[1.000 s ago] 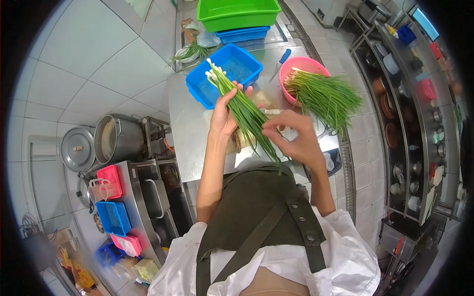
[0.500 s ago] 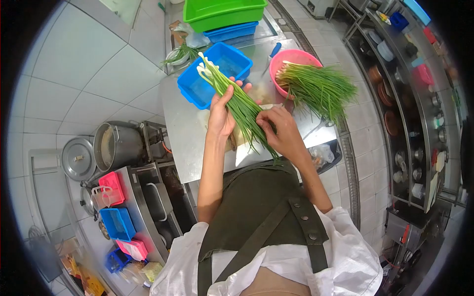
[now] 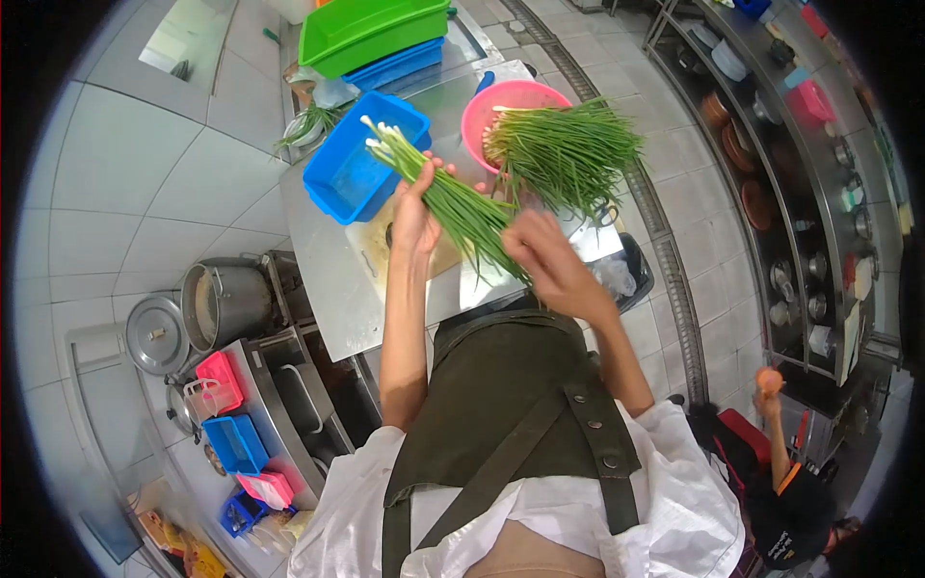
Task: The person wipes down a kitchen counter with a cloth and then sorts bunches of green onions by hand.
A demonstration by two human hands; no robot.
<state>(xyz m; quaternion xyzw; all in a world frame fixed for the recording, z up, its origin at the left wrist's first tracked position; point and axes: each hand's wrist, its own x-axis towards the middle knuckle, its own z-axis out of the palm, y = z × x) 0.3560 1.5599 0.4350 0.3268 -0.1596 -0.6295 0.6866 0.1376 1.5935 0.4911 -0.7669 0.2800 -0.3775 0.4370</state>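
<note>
My left hand (image 3: pixel 416 207) is wrapped round a bunch of spring onions (image 3: pixel 453 204), its white root ends pointing up and left, the green tops slanting down toward my apron. At those green tops, the fingers of my right hand (image 3: pixel 547 255) are curled closed; the hand is slightly blurred, and what it pinches is hidden. A pink bowl (image 3: pixel 474 120) on the steel table holds a larger heap of spring onions (image 3: pixel 568 149), whose leaves hang over its right side. Left of the held bunch stands a blue basin (image 3: pixel 332 193). A cutting board (image 3: pixel 371 246) lies partly hidden beneath my hands.
A green tub (image 3: pixel 371 34) and a blue tub (image 3: pixel 400 65) stand at the table's far end. By the bowl a blue knife handle (image 3: pixel 486 81) shows. Shelves (image 3: pixel 771 193) line the right; a large pot (image 3: pixel 226 303) stands left. Another person (image 3: pixel 790 511) is at lower right.
My view has shifted, so the table's things sit further left. My right hand has turned into a more closed shape at the green tops. Another person has come into view at lower right.
</note>
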